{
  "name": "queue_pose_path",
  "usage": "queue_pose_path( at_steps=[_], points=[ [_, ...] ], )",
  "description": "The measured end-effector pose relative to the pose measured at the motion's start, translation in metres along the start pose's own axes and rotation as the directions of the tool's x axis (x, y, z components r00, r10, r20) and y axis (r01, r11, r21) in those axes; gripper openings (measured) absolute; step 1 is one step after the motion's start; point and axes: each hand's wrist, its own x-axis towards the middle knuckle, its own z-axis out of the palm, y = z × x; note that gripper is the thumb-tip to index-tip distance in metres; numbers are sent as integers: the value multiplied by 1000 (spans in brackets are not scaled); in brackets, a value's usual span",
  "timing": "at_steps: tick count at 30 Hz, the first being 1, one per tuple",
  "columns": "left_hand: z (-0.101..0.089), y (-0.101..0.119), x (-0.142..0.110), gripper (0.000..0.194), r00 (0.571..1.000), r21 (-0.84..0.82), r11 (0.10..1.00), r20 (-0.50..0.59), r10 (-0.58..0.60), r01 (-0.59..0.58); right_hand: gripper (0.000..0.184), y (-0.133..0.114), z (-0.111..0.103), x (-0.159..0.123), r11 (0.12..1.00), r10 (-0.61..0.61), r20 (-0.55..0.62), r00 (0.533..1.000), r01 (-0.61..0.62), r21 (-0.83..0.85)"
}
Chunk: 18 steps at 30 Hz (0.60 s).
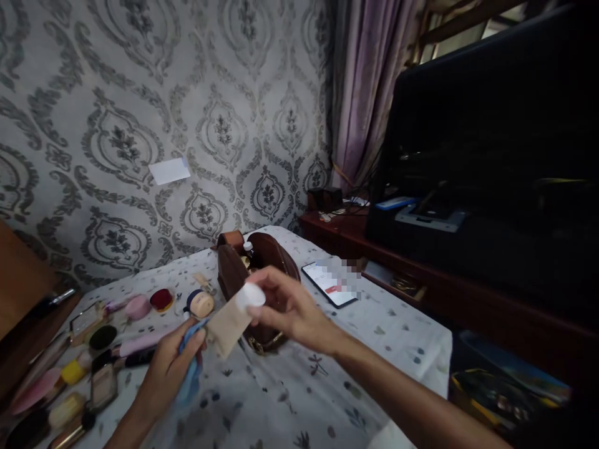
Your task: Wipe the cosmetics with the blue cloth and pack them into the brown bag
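My right hand [285,308] grips a beige squeeze tube [228,327] by its white cap, tilted in front of an open brown bag [231,268]. In my left hand [171,355] is a bunched blue cloth [191,368], with fingers closed around it close to the tube's lower end; whether cloth and tube touch I cannot tell. Inside the bag a small bottle with a white cap [248,247] shows. Just beyond my left hand stands a cream jar with a dark lid [202,304].
Cosmetics crowd the left of the patterned sheet, among them a pink round case [138,306], a dark red jar [161,300] and a yellow item [73,371]. A phone [330,284] lies right of the bag. Beyond it are an open drawer [397,284] and a large black screen [491,143].
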Motion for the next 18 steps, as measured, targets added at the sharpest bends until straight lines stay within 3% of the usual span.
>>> queue_pose_path(
  at_steps=[3, 5, 8, 10, 12, 15, 18],
  points=[
    [14, 26, 17, 30, 961, 150, 950, -14, 278, -272, 35, -20, -29, 8, 994, -102, -154, 983, 95, -49],
    [23, 37, 28, 22, 881, 271, 851, -18, 472, -450, 32, -27, -47, 15, 979, -177, -221, 959, 149, -139],
    [38, 43, 40, 37, 739, 457, 637, 68, 671, -621, 31, -30, -67, 26, 928, -268, -236, 934, 185, -323],
    [46, 43, 45, 45, 685, 538, 521, 155, 712, -663, 30, -28, -76, 34, 874, -303, -205, 931, 185, -449],
    [52, 41, 47, 49, 664, 570, 463, 207, 719, -679, 28, -26, -83, 43, 809, -316, -161, 935, 177, -561],
    [55, 39, 45, 50, 660, 586, 448, 210, 721, -676, 27, -24, -87, 59, 684, -289, -68, 955, 156, -713],
    [54, 37, 43, 50, 653, 595, 442, 193, 732, -671, 25, -21, -89, 76, 490, -183, 44, 982, 130, -862]
  ],
)
